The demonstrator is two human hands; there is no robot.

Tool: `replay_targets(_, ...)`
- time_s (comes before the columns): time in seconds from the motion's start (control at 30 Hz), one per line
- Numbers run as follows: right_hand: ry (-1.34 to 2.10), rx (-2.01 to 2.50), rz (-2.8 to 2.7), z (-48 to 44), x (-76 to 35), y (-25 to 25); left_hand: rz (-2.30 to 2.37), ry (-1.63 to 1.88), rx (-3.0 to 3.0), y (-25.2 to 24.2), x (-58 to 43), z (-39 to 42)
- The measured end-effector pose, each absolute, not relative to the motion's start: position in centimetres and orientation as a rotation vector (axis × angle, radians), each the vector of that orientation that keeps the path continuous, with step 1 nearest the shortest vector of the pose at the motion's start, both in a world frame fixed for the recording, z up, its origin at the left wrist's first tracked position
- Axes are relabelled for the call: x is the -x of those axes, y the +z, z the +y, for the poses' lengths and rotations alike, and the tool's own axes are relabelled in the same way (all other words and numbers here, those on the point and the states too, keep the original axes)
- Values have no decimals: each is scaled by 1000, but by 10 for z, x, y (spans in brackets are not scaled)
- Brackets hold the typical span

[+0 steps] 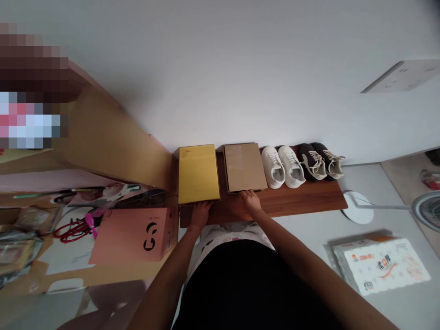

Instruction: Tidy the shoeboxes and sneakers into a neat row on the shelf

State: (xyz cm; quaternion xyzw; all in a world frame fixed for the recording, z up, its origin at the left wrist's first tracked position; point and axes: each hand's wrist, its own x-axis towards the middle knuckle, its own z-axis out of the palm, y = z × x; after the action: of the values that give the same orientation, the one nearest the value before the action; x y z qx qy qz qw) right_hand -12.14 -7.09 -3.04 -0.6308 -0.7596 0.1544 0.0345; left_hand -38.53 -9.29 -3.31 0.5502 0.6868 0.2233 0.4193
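A yellow box [198,174] lies at the left end of a reddish-brown wooden board [288,199]. My left hand [201,213] is at this box's near edge, with its fingers bent against it and their tips partly hidden. Beside it, across a narrow gap, is a brown cardboard box [244,167] with tape over its top. The fingers of my right hand [250,200] are curled at that box's near edge. Right of the cardboard box stand white sneakers [282,167] and then black sneakers with pale laces [321,161].
A white wall [254,82] rises behind the board. On the left are a wooden shelf unit [117,133] and a pink box [132,236] among cluttered items. To the right, a white tissue pack [383,263] lies on the floor, and a round fan [428,208] is at the edge.
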Motion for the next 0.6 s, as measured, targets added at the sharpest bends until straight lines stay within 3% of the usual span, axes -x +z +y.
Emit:
replay_targets(0.27,591,1978,-2257,-69,118,-29,1644,267,-1748,-37,386,-99)
replay_targets(0.6,764,2028,-2281,-48,107,-16,1660,404,-1626,-27,372,-97)
